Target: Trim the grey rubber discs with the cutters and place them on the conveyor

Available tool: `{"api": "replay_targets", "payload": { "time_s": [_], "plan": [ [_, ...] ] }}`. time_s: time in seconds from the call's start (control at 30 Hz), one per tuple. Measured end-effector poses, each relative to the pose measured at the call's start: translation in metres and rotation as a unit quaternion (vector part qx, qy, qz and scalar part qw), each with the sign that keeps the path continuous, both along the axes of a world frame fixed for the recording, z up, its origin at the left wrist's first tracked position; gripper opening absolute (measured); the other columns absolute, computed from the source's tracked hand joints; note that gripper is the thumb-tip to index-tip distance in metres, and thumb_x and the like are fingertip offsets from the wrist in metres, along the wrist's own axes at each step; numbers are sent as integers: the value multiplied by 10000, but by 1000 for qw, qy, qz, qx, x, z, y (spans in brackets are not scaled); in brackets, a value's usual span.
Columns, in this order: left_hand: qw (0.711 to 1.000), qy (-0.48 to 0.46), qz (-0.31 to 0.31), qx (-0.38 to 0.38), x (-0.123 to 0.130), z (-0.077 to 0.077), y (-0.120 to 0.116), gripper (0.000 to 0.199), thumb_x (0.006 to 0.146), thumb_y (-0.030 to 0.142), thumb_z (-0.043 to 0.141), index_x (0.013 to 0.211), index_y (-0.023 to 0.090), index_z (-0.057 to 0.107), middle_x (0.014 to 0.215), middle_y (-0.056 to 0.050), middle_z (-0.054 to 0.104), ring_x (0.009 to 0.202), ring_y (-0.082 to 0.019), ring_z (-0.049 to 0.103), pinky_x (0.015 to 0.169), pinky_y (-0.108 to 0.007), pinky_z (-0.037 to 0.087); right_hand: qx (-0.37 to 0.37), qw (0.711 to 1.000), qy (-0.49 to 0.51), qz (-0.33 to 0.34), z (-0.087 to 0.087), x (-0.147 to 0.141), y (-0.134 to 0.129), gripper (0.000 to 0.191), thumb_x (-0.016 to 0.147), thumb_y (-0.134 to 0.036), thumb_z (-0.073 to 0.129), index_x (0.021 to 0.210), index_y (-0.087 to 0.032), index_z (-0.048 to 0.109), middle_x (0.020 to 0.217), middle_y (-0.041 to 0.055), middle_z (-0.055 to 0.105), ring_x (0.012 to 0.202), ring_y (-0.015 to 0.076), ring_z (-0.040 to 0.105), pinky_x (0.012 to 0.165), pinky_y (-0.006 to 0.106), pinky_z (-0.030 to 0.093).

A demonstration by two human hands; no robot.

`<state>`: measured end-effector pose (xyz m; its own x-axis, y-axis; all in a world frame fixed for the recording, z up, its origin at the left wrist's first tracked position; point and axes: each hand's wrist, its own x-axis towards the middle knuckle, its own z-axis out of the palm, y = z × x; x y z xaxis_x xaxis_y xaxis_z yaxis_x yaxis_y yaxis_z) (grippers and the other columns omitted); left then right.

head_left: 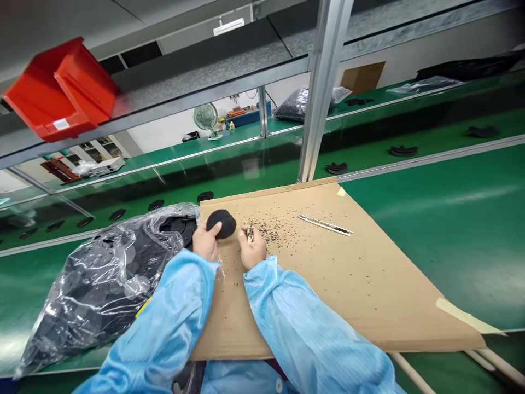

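My left hand grips a round black disc by its lower left edge, thumb on top, above the brown cardboard sheet. Just right of it, my right hand is closed around a small tool with a pale handle and a dark tip; its exact kind is unclear. The two hands are apart. Many tiny black bits lie scattered on the cardboard beside my right hand. A slim cutter knife rests farther right on the sheet.
A clear plastic bag full of black discs lies at the left. Black pieces sit in spaced piles on the green belt behind. A metal post rises behind the cardboard. A red bin stands on the upper shelf.
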<state>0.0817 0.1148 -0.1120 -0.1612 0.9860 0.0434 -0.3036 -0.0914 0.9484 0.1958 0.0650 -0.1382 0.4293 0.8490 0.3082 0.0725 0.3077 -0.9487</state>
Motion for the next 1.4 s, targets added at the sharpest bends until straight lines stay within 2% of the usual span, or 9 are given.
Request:
{"api": "replay_targets", "payload": {
  "time_s": [0.07, 0.17, 0.23, 0.33, 0.6, 0.83, 0.97, 1.2, 1.4],
  "plan": [
    [985, 155, 62, 38, 4, 16, 32, 285, 677, 168, 702, 960, 162, 672, 965, -66, 695, 972, -224, 635, 945, -395, 471, -18, 1000, 18, -11, 1, -1, 2, 182, 799, -375, 526, 854, -205, 564, 799, 44, 647, 748, 186, 598, 749, 317, 476],
    [902, 398, 119, 117, 18, 41, 85, 322, 730, 181, 657, 1052, 168, 676, 1030, -89, 676, 1023, -247, 610, 981, -410, 437, -46, 998, 42, -15, 2, -3, 4, 171, 787, -373, 524, 850, -217, 554, 811, 45, 660, 753, 188, 600, 756, 320, 478],
    [849, 491, 96, 168, 34, 54, 114, 387, 732, 161, 655, 1119, 167, 659, 1144, -111, 634, 1085, -256, 583, 1011, -402, 410, -56, 997, 59, -13, 3, -3, 5, 163, 780, -368, 524, 842, -220, 550, 817, 43, 665, 749, 185, 600, 763, 321, 479],
    [837, 520, 48, 165, 60, 59, 130, 502, 705, 182, 697, 1197, 145, 607, 1227, -142, 585, 1075, -264, 590, 976, -395, 437, -64, 994, 86, -17, 3, 0, 8, 160, 772, -368, 520, 836, -224, 547, 812, 36, 666, 752, 185, 601, 758, 317, 480],
    [968, 240, -24, 60, 69, 23, 40, 308, 695, 196, 697, 988, 137, 621, 1003, -97, 641, 910, -186, 614, 865, -340, 487, -99, 984, 137, -47, -4, 12, 17, 211, 753, -414, 530, 834, -221, 559, 803, 26, 652, 733, 186, 591, 723, 318, 479],
    [997, 63, -14, 32, 55, -11, -43, 284, 715, 312, 734, 932, 162, 629, 915, -70, 662, 868, -172, 627, 818, -298, 487, -58, 991, 120, 9, -7, 8, 13, 234, 746, -430, 550, 818, -207, 550, 781, 20, 622, 717, 168, 568, 699, 290, 477],
    [993, 41, 34, 102, 56, -26, -54, 241, 775, 375, 688, 913, 180, 652, 946, -76, 681, 912, -187, 629, 867, -298, 475, -54, 994, 71, 66, -5, 6, 7, 211, 748, -405, 557, 813, -205, 565, 735, 3, 598, 685, 160, 553, 667, 279, 469],
    [993, 11, -75, 87, 45, -29, -53, 412, 723, 346, 740, 1093, 210, 623, 1186, -101, 613, 1180, -258, 532, 987, -323, 428, -54, 988, 67, 131, -2, 8, 8, 245, 739, -420, 612, 848, -202, 583, 753, 1, 606, 684, 153, 550, 673, 284, 464],
    [986, 90, -54, 133, 45, -32, -52, 454, 752, 329, 715, 1173, 189, 616, 1206, -105, 607, 1150, -249, 552, 996, -307, 410, -77, 982, 77, 155, -2, 10, 10, 301, 701, -465, 670, 776, -195, 559, 699, -14, 555, 634, 133, 500, 606, 261, 428]
  ]
}}
